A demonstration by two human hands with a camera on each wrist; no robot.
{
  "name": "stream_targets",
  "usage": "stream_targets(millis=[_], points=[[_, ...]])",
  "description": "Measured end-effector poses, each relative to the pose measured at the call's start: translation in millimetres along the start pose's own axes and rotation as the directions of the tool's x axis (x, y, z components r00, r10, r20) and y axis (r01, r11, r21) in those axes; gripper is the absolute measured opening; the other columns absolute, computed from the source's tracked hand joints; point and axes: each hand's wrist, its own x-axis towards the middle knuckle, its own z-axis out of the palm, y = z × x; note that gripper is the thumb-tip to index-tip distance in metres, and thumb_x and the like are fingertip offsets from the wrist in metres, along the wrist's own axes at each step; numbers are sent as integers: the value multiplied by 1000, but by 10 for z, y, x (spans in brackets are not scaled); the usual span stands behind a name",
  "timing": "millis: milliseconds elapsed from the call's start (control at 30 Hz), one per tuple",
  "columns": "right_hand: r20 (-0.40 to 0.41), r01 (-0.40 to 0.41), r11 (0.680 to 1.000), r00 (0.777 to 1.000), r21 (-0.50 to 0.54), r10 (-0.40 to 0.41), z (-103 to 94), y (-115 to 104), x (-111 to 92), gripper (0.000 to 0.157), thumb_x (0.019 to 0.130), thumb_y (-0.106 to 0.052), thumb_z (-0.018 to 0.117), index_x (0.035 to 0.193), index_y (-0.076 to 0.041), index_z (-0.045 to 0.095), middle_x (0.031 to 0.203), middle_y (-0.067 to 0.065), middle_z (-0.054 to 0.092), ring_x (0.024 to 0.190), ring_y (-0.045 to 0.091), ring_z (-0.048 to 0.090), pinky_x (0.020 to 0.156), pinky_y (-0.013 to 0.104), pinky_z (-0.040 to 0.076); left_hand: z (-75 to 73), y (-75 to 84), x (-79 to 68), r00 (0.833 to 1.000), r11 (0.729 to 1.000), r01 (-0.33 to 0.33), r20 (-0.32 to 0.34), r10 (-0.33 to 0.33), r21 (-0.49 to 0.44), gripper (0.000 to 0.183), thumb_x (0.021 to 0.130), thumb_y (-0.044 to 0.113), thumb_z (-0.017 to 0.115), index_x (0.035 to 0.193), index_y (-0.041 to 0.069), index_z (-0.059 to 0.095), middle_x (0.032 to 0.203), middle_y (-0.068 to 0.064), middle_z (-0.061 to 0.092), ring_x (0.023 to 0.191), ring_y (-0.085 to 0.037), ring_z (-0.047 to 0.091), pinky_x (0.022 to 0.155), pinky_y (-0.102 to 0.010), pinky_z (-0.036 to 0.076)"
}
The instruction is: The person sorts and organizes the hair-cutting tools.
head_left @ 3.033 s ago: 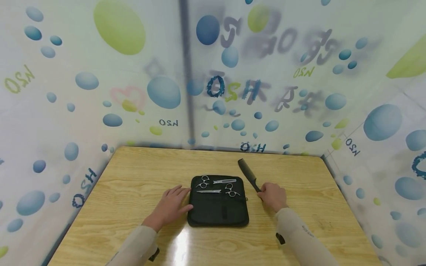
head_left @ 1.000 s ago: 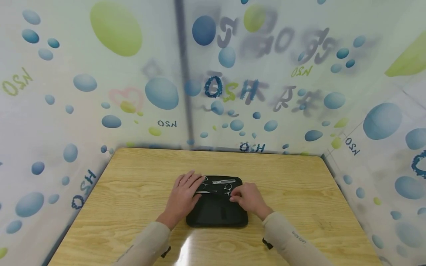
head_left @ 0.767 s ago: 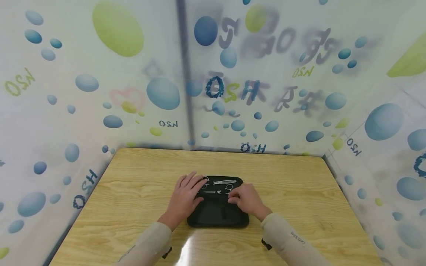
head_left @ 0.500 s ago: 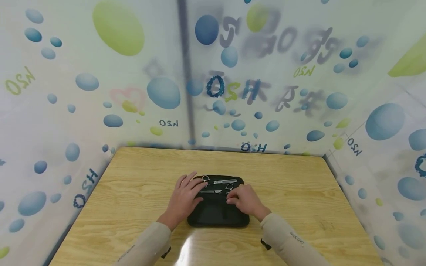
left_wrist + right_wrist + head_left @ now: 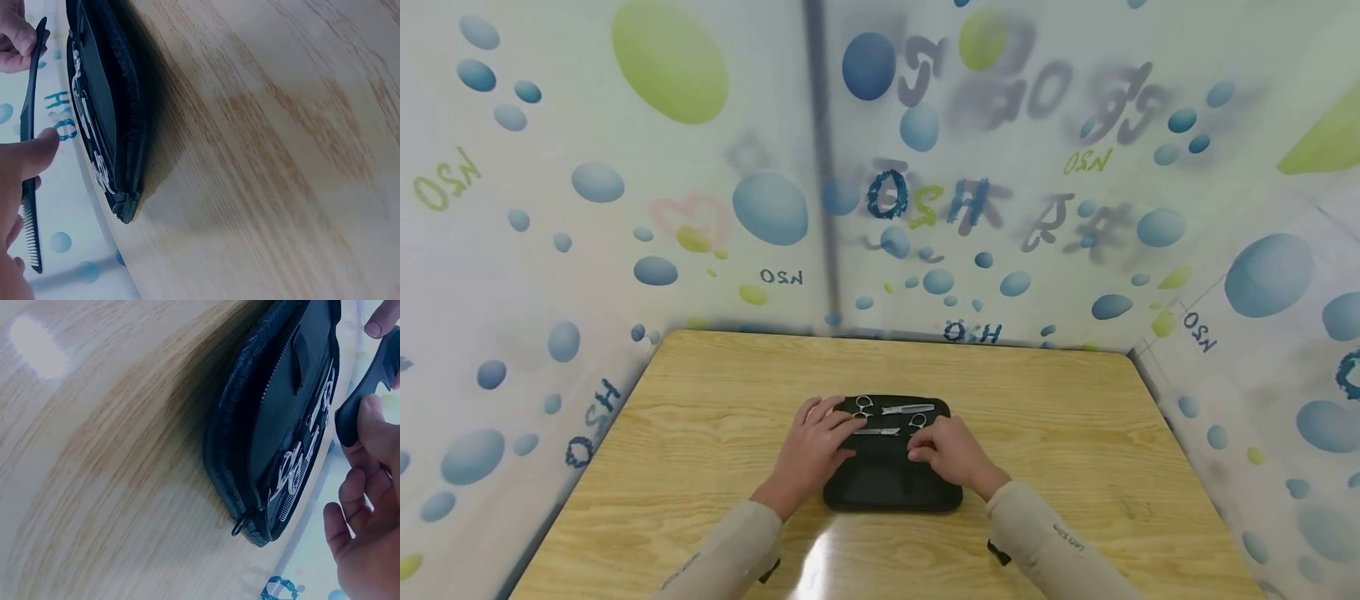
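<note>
Comb [image 5: 27,125] suspended between both hands, over the case as I read my feeds, its dark outline nearly lost in the head view; at left, the grip of the left hand [image 5: 808,454] pinches the toothed part, thumb against fingers. Mid-field, the black case [image 5: 891,490] lies open on the counter [image 5: 722,383], two pairs of scissors [image 5: 908,409] pointing opposite ways, presumably to nest compactly. At right, the right hand [image 5: 953,452] has its grip clamped on the handle, likely steadying that end.
</note>
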Motion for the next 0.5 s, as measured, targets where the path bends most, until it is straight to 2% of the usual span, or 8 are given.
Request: stream_targets(millis=[267, 500], points=[[-11, -27, 1000, 1000, 8, 27, 24, -7, -7, 6, 87, -24, 73, 87, -20, 78, 80, -14, 74, 73, 0, 56, 72, 25, 43, 9, -11, -15, 1000, 1000, 8, 21, -8, 14, 49, 67, 26, 89, 113, 21, 69, 106, 2, 72, 122, -28, 57, 105, -49, 40], [-30, -99, 995, 995, 21, 100, 12, 15, -25, 11, 88, -29, 72, 95, -23, 77, 88, -13, 73, 79, 4, 55, 79, 29, 44, -2, -42, -32, 999, 1000, 18, 42, -18, 0, 46, 68, 38, 86, 108, 22, 72, 100, 4, 73, 118, -26, 60, 104, -50, 41]])
